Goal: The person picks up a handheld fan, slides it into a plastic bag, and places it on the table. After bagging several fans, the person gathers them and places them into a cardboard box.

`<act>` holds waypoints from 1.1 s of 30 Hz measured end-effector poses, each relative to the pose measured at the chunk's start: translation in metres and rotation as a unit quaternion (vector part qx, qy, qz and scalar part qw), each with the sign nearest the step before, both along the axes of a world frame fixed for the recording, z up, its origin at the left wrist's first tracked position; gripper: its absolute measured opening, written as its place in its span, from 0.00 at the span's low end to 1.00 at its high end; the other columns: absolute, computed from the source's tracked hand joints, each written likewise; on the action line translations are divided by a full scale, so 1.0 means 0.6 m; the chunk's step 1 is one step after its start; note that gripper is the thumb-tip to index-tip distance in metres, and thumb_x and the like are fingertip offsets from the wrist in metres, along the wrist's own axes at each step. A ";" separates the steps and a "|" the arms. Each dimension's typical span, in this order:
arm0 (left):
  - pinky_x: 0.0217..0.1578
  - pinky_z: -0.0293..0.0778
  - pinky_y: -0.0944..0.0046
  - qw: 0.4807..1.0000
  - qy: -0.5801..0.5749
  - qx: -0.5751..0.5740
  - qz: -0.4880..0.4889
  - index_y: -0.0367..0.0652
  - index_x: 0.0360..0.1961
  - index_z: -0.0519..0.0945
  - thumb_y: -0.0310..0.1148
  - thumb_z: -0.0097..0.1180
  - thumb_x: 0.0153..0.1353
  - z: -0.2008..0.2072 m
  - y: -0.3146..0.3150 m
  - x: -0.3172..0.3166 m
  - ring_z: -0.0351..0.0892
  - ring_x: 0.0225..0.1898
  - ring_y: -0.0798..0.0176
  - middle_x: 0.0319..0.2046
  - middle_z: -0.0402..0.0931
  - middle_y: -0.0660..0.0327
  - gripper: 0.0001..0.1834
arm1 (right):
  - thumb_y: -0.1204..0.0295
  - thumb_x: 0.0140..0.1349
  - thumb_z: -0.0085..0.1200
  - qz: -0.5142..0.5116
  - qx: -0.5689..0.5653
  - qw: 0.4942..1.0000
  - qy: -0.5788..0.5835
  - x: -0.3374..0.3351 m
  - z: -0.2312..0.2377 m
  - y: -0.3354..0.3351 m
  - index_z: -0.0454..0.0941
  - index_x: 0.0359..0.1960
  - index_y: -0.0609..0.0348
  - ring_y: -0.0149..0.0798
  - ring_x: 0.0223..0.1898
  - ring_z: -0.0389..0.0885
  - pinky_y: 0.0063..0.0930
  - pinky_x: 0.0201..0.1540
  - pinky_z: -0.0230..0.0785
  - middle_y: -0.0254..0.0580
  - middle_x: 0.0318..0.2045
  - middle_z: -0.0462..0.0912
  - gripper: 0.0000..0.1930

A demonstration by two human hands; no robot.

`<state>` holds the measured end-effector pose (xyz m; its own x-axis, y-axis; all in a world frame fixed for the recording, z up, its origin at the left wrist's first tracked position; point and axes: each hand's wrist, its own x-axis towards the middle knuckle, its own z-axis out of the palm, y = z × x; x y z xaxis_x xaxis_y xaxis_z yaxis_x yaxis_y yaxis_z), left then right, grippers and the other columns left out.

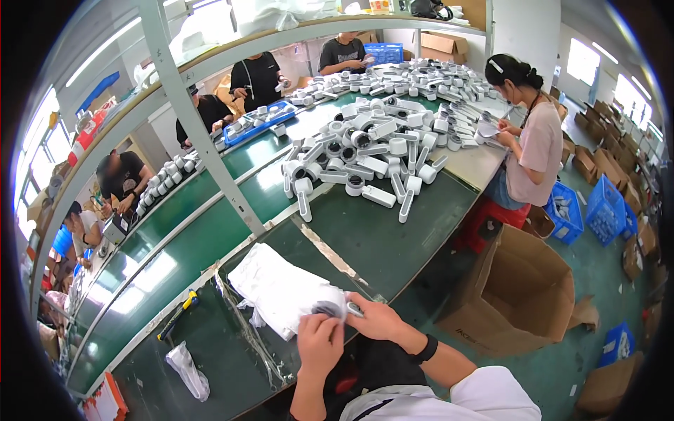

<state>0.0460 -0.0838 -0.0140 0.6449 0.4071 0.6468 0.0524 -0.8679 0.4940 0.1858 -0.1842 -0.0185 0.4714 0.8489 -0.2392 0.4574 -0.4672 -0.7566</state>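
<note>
At the table's near edge, my right hand (378, 320) is closed round the grey-white handle of a handheld device (327, 307) with a round, dark-faced head. My left hand (320, 342) has its fingers bent and pressed together at that head, apparently on a thin white plastic bag; blur hides the exact grip. Just beyond both hands lies a stack of white plastic bags (270, 284). Farther left rests a similar white item wrapped in clear plastic (188, 370). A large heap of white devices with round heads and flat handles (379, 140) covers the far part of the table.
A yellow-and-black tool (177, 316) lies left of the bags. A metal post (203, 140) rises beyond them, beside a green conveyor (158, 277). On the right stand an open cardboard box (509, 295) and a red stool (484, 221), with a co-worker (530, 137) seated there.
</note>
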 end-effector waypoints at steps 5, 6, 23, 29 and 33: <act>0.38 0.70 0.55 0.999 0.013 -0.022 0.039 0.42 0.29 0.79 0.23 0.65 0.47 -0.006 -0.015 -0.004 0.73 0.36 0.50 0.31 0.75 0.58 0.07 | 0.57 0.63 0.52 -0.065 0.080 0.964 0.246 -0.009 -0.019 0.003 0.63 0.63 0.51 0.36 0.21 0.80 0.30 0.24 0.73 0.42 0.26 0.80 0.28; 0.39 0.70 0.55 1.000 -0.009 -0.014 0.025 0.41 0.29 0.79 0.22 0.65 0.47 0.003 -0.012 0.001 0.73 0.37 0.50 0.32 0.75 0.58 0.08 | 0.62 0.63 0.54 -0.087 0.119 0.941 0.304 -0.009 -0.025 0.003 0.64 0.62 0.53 0.25 0.16 0.72 0.20 0.18 0.67 0.35 0.22 0.75 0.27; 0.34 0.74 0.63 0.980 0.061 -0.165 -0.089 0.37 0.38 0.78 0.23 0.67 0.49 0.018 -0.032 -0.006 0.78 0.30 0.58 0.30 0.78 0.56 0.14 | 0.63 0.60 0.56 -0.061 0.225 0.964 0.125 -0.030 -0.081 0.023 0.57 0.66 0.50 0.48 0.42 0.83 0.35 0.45 0.73 0.52 0.42 0.81 0.33; 0.31 0.72 0.64 0.975 0.055 -0.206 -0.056 0.34 0.35 0.82 0.22 0.61 0.57 0.019 -0.038 -0.001 0.77 0.26 0.61 0.26 0.77 0.56 0.05 | 0.74 0.59 0.54 -0.086 0.249 0.884 0.387 -0.037 -0.078 0.040 0.53 0.67 0.49 0.33 0.35 0.78 0.31 0.36 0.71 0.40 0.34 0.77 0.34; 0.31 0.72 0.67 0.973 0.082 -0.105 -0.186 0.33 0.37 0.81 0.23 0.57 0.60 -0.002 -0.024 -0.025 0.77 0.27 0.62 0.29 0.78 0.57 0.05 | 0.72 0.61 0.54 -0.083 0.321 0.850 0.409 -0.035 -0.066 0.038 0.53 0.68 0.49 0.30 0.38 0.77 0.28 0.36 0.71 0.39 0.39 0.77 0.34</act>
